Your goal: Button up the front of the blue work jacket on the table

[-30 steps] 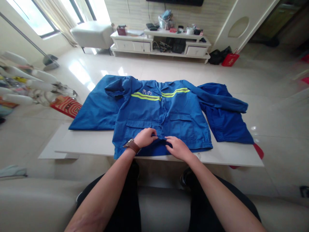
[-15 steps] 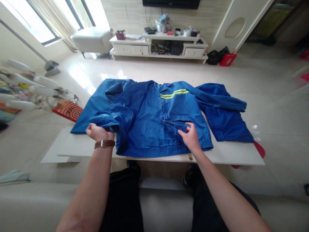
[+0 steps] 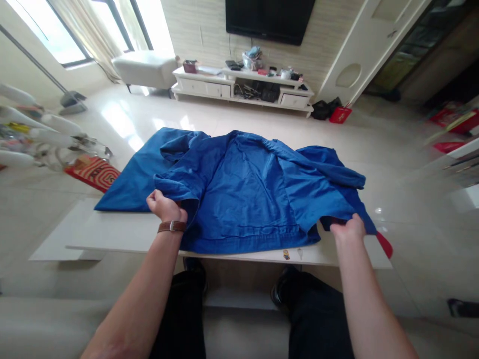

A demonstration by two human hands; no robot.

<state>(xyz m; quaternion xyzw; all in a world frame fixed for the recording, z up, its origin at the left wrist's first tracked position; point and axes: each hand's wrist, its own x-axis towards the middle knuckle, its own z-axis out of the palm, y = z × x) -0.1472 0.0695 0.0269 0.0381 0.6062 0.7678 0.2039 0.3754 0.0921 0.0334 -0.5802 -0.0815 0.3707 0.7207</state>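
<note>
Far left: white padded cylinders (image 3: 56,122), blurred and cut off by the frame edge. Beside them, a red patterned bag (image 3: 92,172) carries large lettering, set at a slant and too blurred to read with certainty; its right end is hidden behind a folded blue garment (image 3: 127,182), which lies on the white table (image 3: 112,234).

Left hand (image 3: 164,207): closed on the edge of a blue jacket's left front panel, fingertips partly concealed. The wrist wears a brown-strapped watch (image 3: 171,226), dial not visible.

Centre: the jacket (image 3: 243,194) lies open on the table, inner face up, lower hem along the near edge. No writing shows on this lining; the outer front is turned out of sight. Beyond, the television (image 3: 267,22) is cut off at the top, and a small mark on its lower frame is illegible.

On the table's near edge: a yellow cartoon-figure sticker (image 3: 286,255) and, just beside it, a pale one (image 3: 300,254), details indistinct.

Right: a red bag (image 3: 340,115) on the floor bears pale, unreadable marks. Right hand (image 3: 349,229), well apart from the left: pinched on the jacket's right front panel. Behind, another blue garment (image 3: 318,151) is mostly covered.
</note>
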